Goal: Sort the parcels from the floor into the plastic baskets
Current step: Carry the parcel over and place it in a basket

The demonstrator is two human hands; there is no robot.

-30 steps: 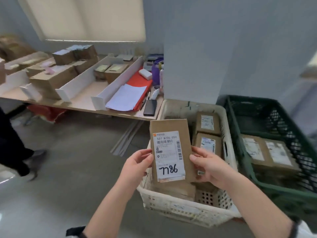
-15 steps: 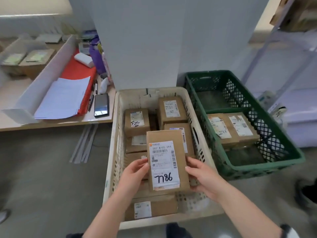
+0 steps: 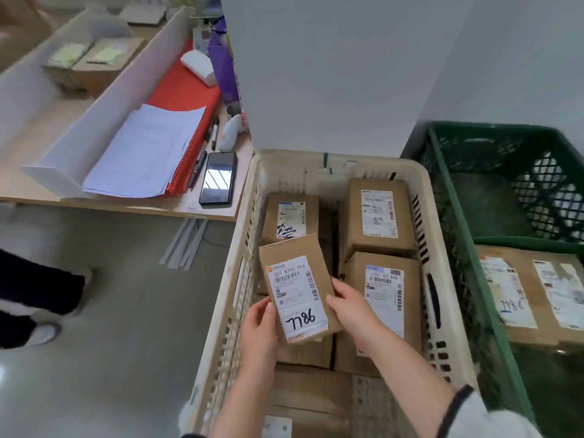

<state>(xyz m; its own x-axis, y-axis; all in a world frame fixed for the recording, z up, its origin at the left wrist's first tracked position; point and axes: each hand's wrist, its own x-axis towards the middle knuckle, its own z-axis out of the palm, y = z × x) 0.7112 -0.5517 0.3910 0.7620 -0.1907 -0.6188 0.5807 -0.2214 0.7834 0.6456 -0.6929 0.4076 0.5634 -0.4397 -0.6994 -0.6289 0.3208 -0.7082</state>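
A: What's different?
B: Left hand grips the left edge of the 7786 parcel, right hand grips the right edge. The parcel sits lower than before, tilted, inside the cream basket over other boxes. Can't tell if it touches them.
A: Surroundings?
B: Grey floor; tabletop with papers and a phone; then a green basket holding labelled parcels.
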